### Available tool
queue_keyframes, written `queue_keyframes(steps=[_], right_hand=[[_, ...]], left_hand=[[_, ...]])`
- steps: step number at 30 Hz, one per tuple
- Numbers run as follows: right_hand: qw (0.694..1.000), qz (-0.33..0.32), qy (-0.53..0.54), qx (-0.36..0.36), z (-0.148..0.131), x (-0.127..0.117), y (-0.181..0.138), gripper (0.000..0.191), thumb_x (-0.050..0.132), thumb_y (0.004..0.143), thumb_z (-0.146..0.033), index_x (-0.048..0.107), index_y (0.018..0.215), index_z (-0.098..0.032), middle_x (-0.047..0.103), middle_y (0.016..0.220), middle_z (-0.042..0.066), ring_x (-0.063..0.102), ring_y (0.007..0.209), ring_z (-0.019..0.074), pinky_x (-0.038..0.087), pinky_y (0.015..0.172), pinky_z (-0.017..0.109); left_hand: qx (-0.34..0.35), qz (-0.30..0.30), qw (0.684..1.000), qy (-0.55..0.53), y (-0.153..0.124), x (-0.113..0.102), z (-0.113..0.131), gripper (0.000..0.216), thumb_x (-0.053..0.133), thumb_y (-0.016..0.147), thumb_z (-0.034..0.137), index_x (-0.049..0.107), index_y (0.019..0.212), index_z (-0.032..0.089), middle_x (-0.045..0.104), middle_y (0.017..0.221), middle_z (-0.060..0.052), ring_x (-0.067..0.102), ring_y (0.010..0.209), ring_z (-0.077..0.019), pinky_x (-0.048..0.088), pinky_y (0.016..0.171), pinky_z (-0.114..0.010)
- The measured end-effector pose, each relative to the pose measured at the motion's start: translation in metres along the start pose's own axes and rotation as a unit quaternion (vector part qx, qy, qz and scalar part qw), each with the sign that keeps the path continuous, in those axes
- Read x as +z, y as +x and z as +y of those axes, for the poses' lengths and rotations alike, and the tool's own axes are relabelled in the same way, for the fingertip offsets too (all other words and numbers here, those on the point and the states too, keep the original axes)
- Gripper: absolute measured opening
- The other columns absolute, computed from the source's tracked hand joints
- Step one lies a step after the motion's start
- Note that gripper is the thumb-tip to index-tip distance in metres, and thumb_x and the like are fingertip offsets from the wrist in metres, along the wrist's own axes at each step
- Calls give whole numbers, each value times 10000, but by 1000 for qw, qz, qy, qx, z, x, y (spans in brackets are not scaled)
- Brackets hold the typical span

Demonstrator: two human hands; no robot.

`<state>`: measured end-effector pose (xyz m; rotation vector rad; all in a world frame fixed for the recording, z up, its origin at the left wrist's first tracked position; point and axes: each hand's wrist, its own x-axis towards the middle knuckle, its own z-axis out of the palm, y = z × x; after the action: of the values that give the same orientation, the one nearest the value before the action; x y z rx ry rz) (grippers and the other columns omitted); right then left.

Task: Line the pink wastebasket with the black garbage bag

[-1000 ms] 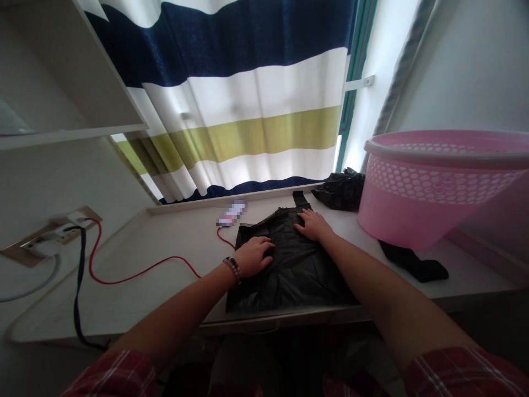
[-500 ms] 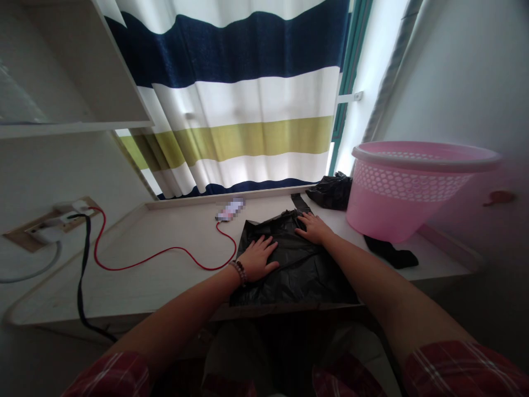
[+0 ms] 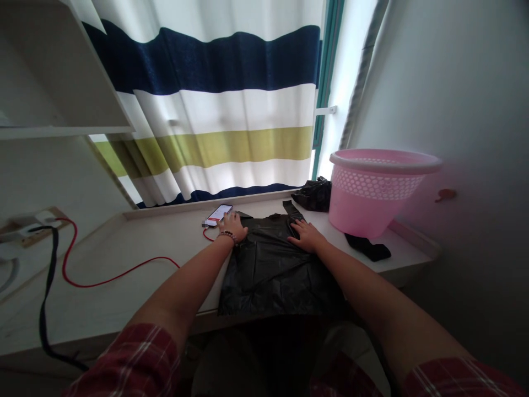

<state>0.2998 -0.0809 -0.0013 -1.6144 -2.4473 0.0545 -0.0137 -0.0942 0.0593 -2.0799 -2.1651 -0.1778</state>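
A black plastic bag (image 3: 273, 270) lies spread flat on the white desk (image 3: 136, 253), its near edge hanging over the front. My left hand (image 3: 233, 225) rests on the bag's far left corner, fingers flat and apart, close to a phone (image 3: 217, 213). My right hand (image 3: 305, 235) lies flat on the bag's far right part, fingers stretched out. Neither hand holds anything.
A pink perforated basket (image 3: 372, 190) stands at the desk's right end, with a crumpled black bag (image 3: 313, 194) behind it and a dark cloth (image 3: 367, 246) in front. A red cable (image 3: 111, 270) runs from the phone to a wall socket (image 3: 28, 229). Striped curtain (image 3: 215, 110) behind.
My left hand has slid from the middle of the bag to its far left corner near the phone. The right hand stayed on the bag. The camera has turned right and pulled back.
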Motion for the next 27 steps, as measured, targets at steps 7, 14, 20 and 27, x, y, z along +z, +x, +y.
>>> queue_keyframes(steps=[7,14,20,27], right_hand=[[1000,7,0,3,0,4,2,897,312,794,-799,304,1483,-224,192,1552,81,157,1429,287,92,1160,431],[1000,4,-5,23,0,4,2,918,289,787,-813,290,1488,-220,171,1557,85,138,1433,296,71,1161,450],[999,-3,-8,34,3,6,5,979,295,775,-820,257,1498,-162,173,1552,118,136,1434,300,79,1162,445],[999,6,-7,47,3,9,5,1045,261,749,-850,252,1499,-123,184,1547,130,138,1432,308,87,1163,449]], left_hand=[[198,0,980,-24,-25,-5,22,608,431,880,489,422,1404,180,323,1515,-87,185,1421,-269,151,1161,-427],[215,-45,974,-52,-67,32,43,785,241,875,709,218,1504,240,180,1572,-67,155,1428,-327,160,1121,-547],[188,-50,979,-62,-63,34,33,837,234,844,756,204,1507,247,139,1581,-60,118,1438,-327,134,1136,-516],[145,-56,987,-49,-62,36,22,873,223,827,775,220,1504,224,140,1579,-74,134,1432,-343,163,1126,-521]])
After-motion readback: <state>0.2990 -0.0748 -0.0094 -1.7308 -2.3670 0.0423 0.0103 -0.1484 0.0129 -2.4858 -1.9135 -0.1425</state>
